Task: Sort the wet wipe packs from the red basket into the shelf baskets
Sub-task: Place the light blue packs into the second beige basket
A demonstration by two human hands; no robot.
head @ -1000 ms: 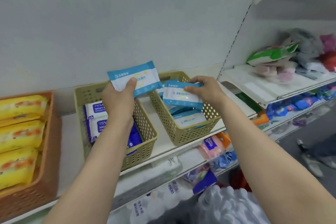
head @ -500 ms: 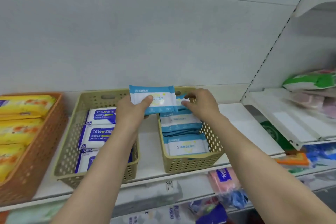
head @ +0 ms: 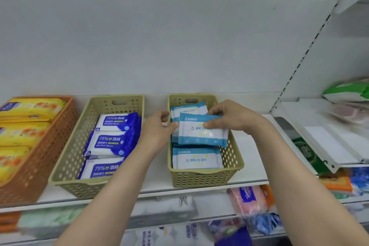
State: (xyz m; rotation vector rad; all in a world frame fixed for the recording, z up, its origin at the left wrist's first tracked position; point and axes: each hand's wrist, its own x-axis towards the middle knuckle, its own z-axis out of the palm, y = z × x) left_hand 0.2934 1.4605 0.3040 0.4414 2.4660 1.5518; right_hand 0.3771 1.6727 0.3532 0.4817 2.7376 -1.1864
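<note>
**Light blue pack going into the right-hand basket**

White shop shelf [head: 253, 180] against a plain grey wall, with three baskets in a row. Orange basket [head: 50, 146] on the far left, full of yellow packs [head: 22, 134]. Tan basket in the middle [head: 79, 146], holding dark blue alcohol wipe packs [head: 111, 142]. Second tan basket [head: 233, 162] to the right, holding light blue packs, one at the back and one at the front [head: 196, 161].

Top light blue pack [head: 201, 132] held over the middle of the right tan basket, tilted a little, lying across the packs under it. Right hand [head: 233, 118] pinching its top right edge, thumb on the front and fingers curled behind. Left hand [head: 157, 128] at its left edge, thumb touching the pack, fingers curled; hard to tell if really gripping or only steadying. Red basket not in sight.

Step in hand, as a guess: laying this pack down with its own kind. To do it well:

- Turn the pack straight, to match the ones below.
- Lower flat, not on a corner.
- Keep the right edge off the basket wall, so no snag.
- Let go only once resting on the pile.
- Press down softly with flat fingers, so the stack stays neat.

Soft, squishy pack, so a gentle hold is enough.
</note>
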